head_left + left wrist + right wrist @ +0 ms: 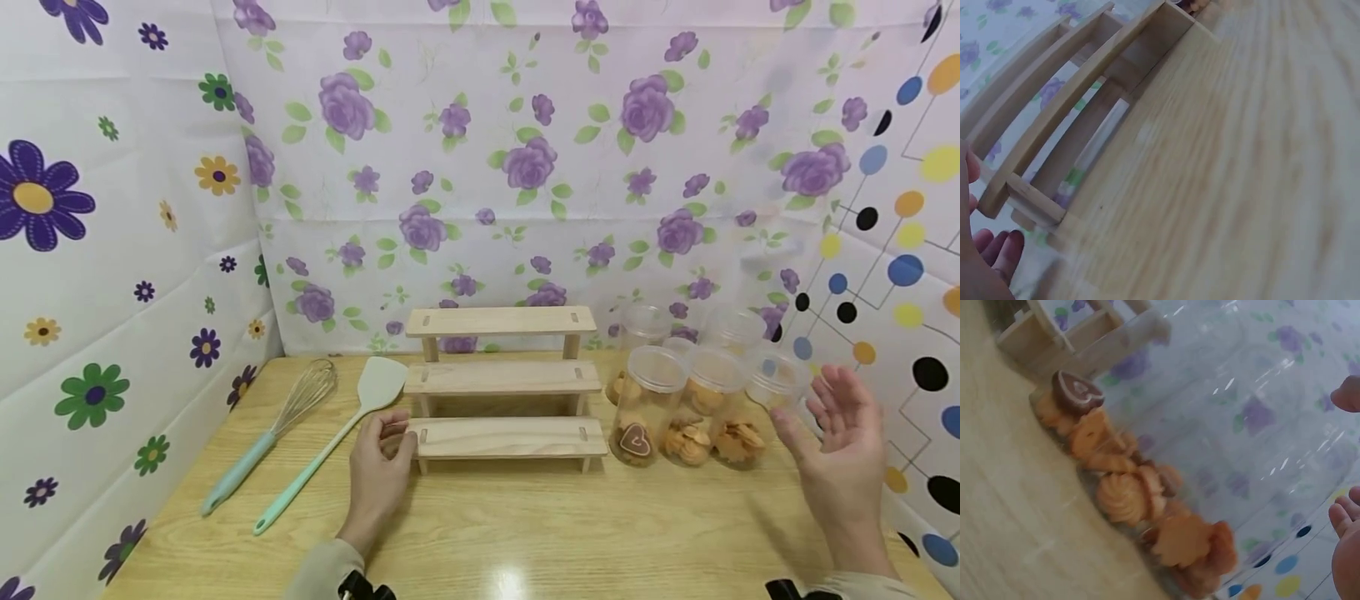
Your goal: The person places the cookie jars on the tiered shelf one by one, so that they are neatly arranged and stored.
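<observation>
A three-tier wooden display stand (502, 379) stands mid-table, its top board farthest back. At the left end of its lowest board is my left hand (381, 471), fingers loosely bent and thumb tip right at the board's edge. The left wrist view shows its fingers (1007, 256) spread about that end, apart from each other. Several clear lidded jars of cookies (636, 442) stand right of the stand, one showing a heart-shaped cookie (1077, 394). My right hand (843, 446) is beside the rightmost front jar (750, 417), fingers spread, palm towards it, holding nothing.
On the left of the wooden table (480, 533) lie a whisk (266, 450) with a pale blue handle and a mint-green spatula (330, 446). Floral cloth (480, 167) hangs at the back, with patterned cloths on both sides.
</observation>
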{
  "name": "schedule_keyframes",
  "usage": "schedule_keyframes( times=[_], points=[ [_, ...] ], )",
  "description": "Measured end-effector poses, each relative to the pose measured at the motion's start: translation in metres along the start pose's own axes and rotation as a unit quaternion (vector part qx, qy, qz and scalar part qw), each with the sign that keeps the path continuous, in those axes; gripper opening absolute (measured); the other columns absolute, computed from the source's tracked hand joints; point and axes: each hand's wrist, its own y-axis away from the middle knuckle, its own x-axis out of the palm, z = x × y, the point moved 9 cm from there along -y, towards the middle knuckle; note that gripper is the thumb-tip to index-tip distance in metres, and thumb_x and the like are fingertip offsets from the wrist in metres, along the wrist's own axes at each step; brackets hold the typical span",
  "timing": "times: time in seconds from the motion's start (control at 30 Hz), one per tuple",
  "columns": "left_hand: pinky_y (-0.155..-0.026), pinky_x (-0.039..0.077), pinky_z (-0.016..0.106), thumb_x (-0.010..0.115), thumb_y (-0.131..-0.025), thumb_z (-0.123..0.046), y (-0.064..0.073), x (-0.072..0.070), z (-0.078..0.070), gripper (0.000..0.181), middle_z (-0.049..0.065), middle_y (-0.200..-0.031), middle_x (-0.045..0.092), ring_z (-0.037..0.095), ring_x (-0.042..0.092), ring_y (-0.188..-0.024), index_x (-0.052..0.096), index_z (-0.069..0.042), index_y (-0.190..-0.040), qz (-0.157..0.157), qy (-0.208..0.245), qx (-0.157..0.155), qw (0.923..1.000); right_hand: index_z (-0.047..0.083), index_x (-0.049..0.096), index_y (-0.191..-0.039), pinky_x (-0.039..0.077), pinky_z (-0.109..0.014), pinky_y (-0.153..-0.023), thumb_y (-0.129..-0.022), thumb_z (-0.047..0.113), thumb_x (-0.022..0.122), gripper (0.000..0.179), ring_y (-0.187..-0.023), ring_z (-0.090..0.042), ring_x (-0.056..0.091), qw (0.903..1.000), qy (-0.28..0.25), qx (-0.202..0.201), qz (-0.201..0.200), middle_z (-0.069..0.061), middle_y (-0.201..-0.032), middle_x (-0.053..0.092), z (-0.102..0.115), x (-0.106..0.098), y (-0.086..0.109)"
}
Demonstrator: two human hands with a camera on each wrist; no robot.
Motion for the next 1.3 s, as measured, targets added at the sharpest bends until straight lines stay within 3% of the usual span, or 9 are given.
schedule_keyframes(
  times=[0.1,0.23,0.47,0.6,0.7,0.87,1.03,1.13,1.3],
  points=[
    [-0.092,0.058,0.022,0.071,-0.109,-0.013,0.000,0.002,0.012,0.028,0.007,-0.140,0.067,0.025,0.072,-0.121,0.068,-0.011,-0.137,0.016,0.015,-0.041,0.9989,0.012,0.033,-0.172,0.038,-0.016,-0.121,-0.092,-0.020,0.077,0.097,-0.154,-0.019,0.044,0.9994,-0.001,0.026,0.023,-0.003,-0.165,0.044,-0.021,0.004,0.002],
    [-0.089,0.058,0.021,0.071,-0.109,-0.013,0.000,0.004,0.019,0.028,0.009,-0.138,0.069,0.023,0.074,-0.117,0.069,-0.015,-0.136,0.033,0.036,-0.069,0.9964,0.011,0.034,-0.172,0.039,-0.014,-0.117,-0.095,-0.016,0.078,0.093,-0.148,-0.013,0.049,0.9982,0.020,0.042,0.036,0.003,-0.159,0.050,-0.042,0.006,0.005],
    [-0.092,0.056,0.018,0.071,-0.108,-0.010,-0.002,0.001,0.022,0.026,0.009,-0.127,0.075,0.019,0.069,-0.117,0.074,-0.018,-0.133,0.032,0.030,-0.062,0.9971,0.013,0.041,-0.168,0.041,-0.010,-0.113,-0.097,-0.004,0.083,0.084,-0.141,-0.004,0.054,0.9913,0.103,0.067,0.045,0.014,-0.150,0.057,-0.068,0.005,0.010],
    [-0.095,0.054,0.018,0.072,-0.108,-0.011,-0.001,0.001,0.022,0.024,0.006,-0.127,0.076,0.017,0.065,-0.119,0.076,-0.018,-0.130,0.033,0.020,-0.062,0.9973,0.011,0.046,-0.165,0.042,-0.010,-0.111,-0.098,0.000,0.084,0.078,-0.138,-0.002,0.055,0.9865,0.141,0.058,0.060,0.015,-0.149,0.058,-0.075,0.006,0.012],
    [-0.095,0.054,0.018,0.072,-0.108,-0.012,-0.001,0.001,0.021,0.024,0.005,-0.126,0.077,0.016,0.065,-0.119,0.077,-0.019,-0.130,0.033,0.017,-0.061,0.9974,0.009,0.044,-0.166,0.043,-0.009,-0.109,-0.100,0.005,0.084,0.078,-0.138,-0.001,0.055,0.9817,0.170,0.046,0.071,0.011,-0.153,0.058,-0.076,0.007,0.013],
    [-0.093,0.054,0.018,0.071,-0.108,-0.011,-0.002,0.003,0.019,0.023,0.007,-0.120,0.078,0.015,0.068,-0.111,0.077,-0.017,-0.129,0.029,0.016,-0.050,0.9982,0.009,0.036,-0.173,0.041,-0.006,-0.109,-0.103,0.014,0.083,0.084,-0.141,0.001,0.053,0.9742,0.200,0.053,0.090,-0.010,-0.168,0.053,-0.081,0.008,0.014],
    [-0.091,0.054,0.018,0.072,-0.108,-0.010,-0.003,0.003,0.019,0.023,0.007,-0.118,0.079,0.013,0.069,-0.108,0.077,-0.017,-0.129,0.028,0.016,-0.050,0.9982,0.011,0.033,-0.175,0.041,-0.004,-0.106,-0.103,0.021,0.083,0.088,-0.135,0.003,0.053,0.9676,0.222,0.070,0.097,-0.024,-0.166,0.050,-0.084,0.009,0.015],
    [-0.091,0.054,0.018,0.072,-0.108,-0.010,-0.003,0.003,0.020,0.023,0.006,-0.117,0.078,0.015,0.069,-0.108,0.077,-0.018,-0.128,0.029,0.019,-0.054,0.9979,0.012,0.035,-0.175,0.042,-0.004,-0.105,-0.103,0.022,0.084,0.088,-0.133,0.003,0.054,0.9675,0.223,0.071,0.096,-0.019,-0.163,0.055,-0.085,0.008,0.015],
    [-0.092,0.055,0.019,0.071,-0.108,-0.010,-0.002,0.002,0.019,0.023,0.007,-0.118,0.079,0.015,0.069,-0.108,0.076,-0.017,-0.129,0.029,0.020,-0.050,0.9981,0.014,0.044,-0.170,0.044,-0.005,-0.101,-0.099,0.017,0.088,0.083,-0.126,0.004,0.057,0.9724,0.209,0.063,0.082,0.009,-0.144,0.063,-0.083,0.004,0.013]
  ],
)
